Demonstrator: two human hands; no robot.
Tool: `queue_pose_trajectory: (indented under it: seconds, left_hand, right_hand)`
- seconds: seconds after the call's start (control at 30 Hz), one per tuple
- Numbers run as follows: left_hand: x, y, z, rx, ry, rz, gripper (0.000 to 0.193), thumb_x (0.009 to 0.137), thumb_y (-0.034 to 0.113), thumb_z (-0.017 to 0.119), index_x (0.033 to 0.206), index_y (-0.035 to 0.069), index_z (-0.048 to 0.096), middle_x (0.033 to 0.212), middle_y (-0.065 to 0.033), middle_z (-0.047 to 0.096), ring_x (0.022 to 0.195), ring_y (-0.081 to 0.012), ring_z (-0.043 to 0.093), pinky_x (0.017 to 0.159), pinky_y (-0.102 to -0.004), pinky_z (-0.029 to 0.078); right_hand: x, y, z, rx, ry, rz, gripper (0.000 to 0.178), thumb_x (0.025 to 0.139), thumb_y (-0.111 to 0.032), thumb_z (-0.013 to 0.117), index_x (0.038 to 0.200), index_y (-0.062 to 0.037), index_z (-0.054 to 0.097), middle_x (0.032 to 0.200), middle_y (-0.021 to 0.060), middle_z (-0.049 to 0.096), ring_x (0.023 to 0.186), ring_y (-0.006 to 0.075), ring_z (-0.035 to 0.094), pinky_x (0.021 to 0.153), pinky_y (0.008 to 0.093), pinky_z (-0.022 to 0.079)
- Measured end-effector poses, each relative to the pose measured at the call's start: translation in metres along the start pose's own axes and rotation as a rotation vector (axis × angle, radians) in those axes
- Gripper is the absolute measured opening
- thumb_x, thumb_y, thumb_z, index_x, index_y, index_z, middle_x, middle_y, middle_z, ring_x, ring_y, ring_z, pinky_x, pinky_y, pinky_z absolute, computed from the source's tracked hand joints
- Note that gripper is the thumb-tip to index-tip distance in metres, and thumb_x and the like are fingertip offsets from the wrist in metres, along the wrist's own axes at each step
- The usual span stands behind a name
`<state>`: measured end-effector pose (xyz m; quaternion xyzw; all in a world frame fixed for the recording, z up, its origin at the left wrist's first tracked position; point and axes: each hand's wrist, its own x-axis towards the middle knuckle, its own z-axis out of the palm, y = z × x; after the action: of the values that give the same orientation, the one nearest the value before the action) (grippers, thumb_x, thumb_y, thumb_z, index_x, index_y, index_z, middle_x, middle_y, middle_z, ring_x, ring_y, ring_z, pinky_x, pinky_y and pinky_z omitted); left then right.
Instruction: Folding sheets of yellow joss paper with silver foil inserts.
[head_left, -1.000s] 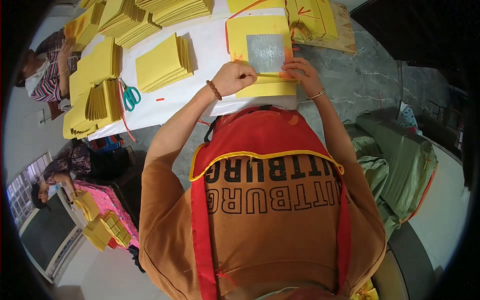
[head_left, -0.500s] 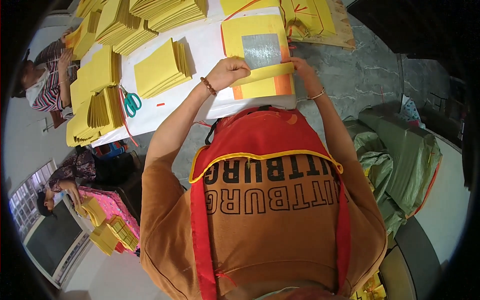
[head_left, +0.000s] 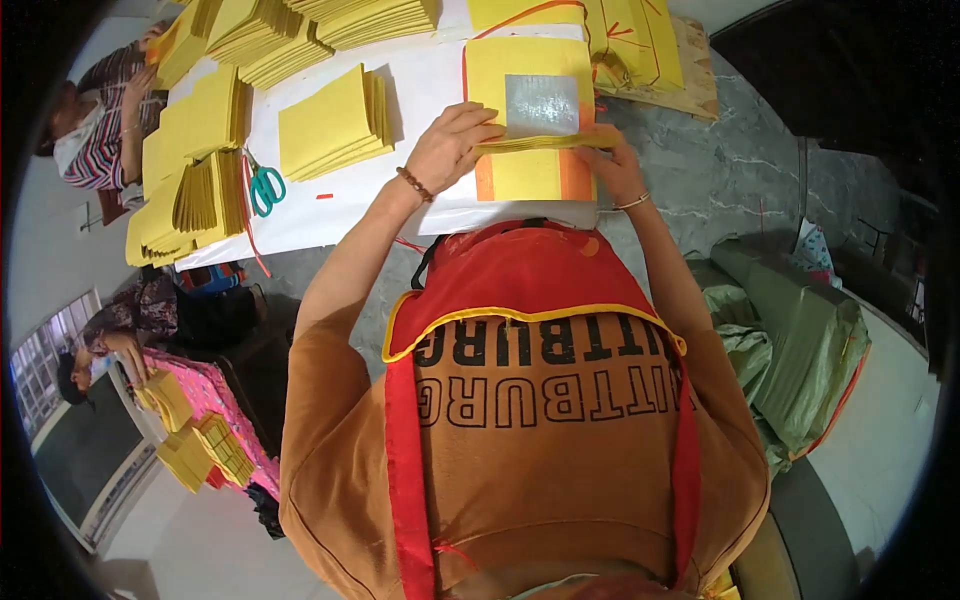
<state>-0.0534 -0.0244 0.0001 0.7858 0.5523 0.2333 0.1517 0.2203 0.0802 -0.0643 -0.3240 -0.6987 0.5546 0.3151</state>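
Teal-handled scissors (head_left: 265, 188) lie on the white-covered tabletop (head_left: 345, 222); red string (head_left: 251, 238) beside them, trailing over the near edge. Small red scrap (head_left: 324, 196) to their right. Left side: seated co-worker in a striped top (head_left: 98, 140); lower, a second person in a dark patterned top (head_left: 142, 305), near a pink patterned cloth (head_left: 226, 397). Right side: veined grey floor (head_left: 745, 150), wooden board (head_left: 697, 85), green wrapped bundles (head_left: 800, 335).

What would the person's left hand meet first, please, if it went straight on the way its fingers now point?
Most likely the silver-grey rectangle on the yellow sheet, just ahead of the left hand, though how high the fingertips sit above it is unclear.
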Motion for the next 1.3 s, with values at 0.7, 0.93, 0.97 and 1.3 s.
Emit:
queue_pose_trajectory:
  seconds: [0.7,0.93,0.97,1.3]
  left_hand:
    - [-0.009,0.031,0.002,-0.167,-0.043,-0.452,0.024,0.091,0.021,0.049,0.102,0.003,0.059,0.075,-0.0165,0.061,0.068,-0.0327,0.058,0.063,-0.0409,0.045]
    - [0.016,0.027,0.004,-0.335,0.099,-0.710,0.035,0.089,0.034,0.049,0.092,0.000,0.058,0.063,-0.0188,0.059,0.062,-0.0361,0.059,0.057,-0.0438,0.044]
    - [0.018,0.022,0.006,-0.337,0.097,-0.711,0.035,0.089,0.034,0.049,0.092,0.000,0.058,0.063,-0.0188,0.059,0.062,-0.0361,0.059,0.057,-0.0438,0.044]
    - [0.031,0.011,0.011,-0.453,0.059,-0.891,0.036,0.085,0.035,0.054,0.081,0.000,0.059,0.064,-0.0168,0.061,0.062,-0.0337,0.060,0.056,-0.0414,0.044]
  right_hand:
    - [-0.007,-0.037,-0.003,-0.416,-0.138,-0.211,0.021,0.080,-0.022,0.060,0.098,-0.0118,0.064,0.097,0.0052,0.066,0.092,0.0238,0.061,0.076,0.0347,0.043]
    - [0.013,-0.051,0.004,-0.178,-0.003,0.274,0.033,0.080,-0.027,0.063,0.105,-0.0056,0.062,0.080,0.0089,0.067,0.072,0.0155,0.064,0.063,0.0286,0.047]
    - [0.014,-0.053,0.004,-0.196,0.010,0.293,0.032,0.080,-0.025,0.064,0.106,-0.0058,0.062,0.081,0.0081,0.067,0.074,0.0127,0.063,0.065,0.0275,0.047]
    - [0.017,-0.053,0.013,0.058,0.097,0.276,0.065,0.080,-0.003,0.062,0.137,-0.0074,0.031,0.085,0.0042,0.064,0.075,0.0088,0.058,0.068,0.0230,0.046]
